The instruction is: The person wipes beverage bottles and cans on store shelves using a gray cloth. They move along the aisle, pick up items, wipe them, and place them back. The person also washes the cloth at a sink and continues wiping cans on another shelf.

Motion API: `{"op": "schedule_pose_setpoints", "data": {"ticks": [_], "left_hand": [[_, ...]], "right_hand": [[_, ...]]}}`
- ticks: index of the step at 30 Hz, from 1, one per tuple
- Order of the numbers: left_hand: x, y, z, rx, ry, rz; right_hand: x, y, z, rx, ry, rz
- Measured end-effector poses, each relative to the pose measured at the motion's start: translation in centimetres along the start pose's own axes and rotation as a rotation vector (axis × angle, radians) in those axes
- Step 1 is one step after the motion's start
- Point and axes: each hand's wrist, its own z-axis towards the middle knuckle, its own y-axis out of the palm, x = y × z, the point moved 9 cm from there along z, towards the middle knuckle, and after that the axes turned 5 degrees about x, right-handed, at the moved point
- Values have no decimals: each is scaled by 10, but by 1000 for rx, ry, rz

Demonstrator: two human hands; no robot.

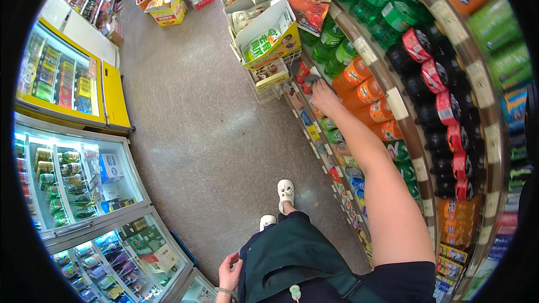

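My right hand (pixel 324 97) reaches out to the shelf edge at the right, its fingers closed on a dark grey cloth (pixel 313 79). It is beside orange soda bottles (pixel 358 71) lying on the shelf, just below green soda bottles (pixel 332 42). Red packages (pixel 302 73) lie on the lower shelf close by the cloth. My left hand (pixel 230 270) hangs beside the dark green apron (pixel 290 256) with its fingers loosely curled and nothing seen in it.
A wire rack (pixel 269 92) with snack boxes stands ahead of my right hand. Dark cola bottles (pixel 438 88) fill the shelf at right. A yellow chest freezer (pixel 116 97) and a glass-door drinks cooler (pixel 137 176) line the left. Cartons (pixel 168 10) stand on the floor ahead.
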Motion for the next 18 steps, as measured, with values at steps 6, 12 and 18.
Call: {"op": "schedule_pose_setpoints", "data": {"ticks": [6, 12, 18], "left_hand": [[7, 17, 9, -12, -52, -23], [7, 18, 10, -41, 1, -76], [0, -6, -3, -91, 132, -37]], "right_hand": [[43, 23, 67, -21, 183, 116], [-1, -2, -12, -54, 95, 13], [-82, -10, -168, -200, 51, 15]]}}
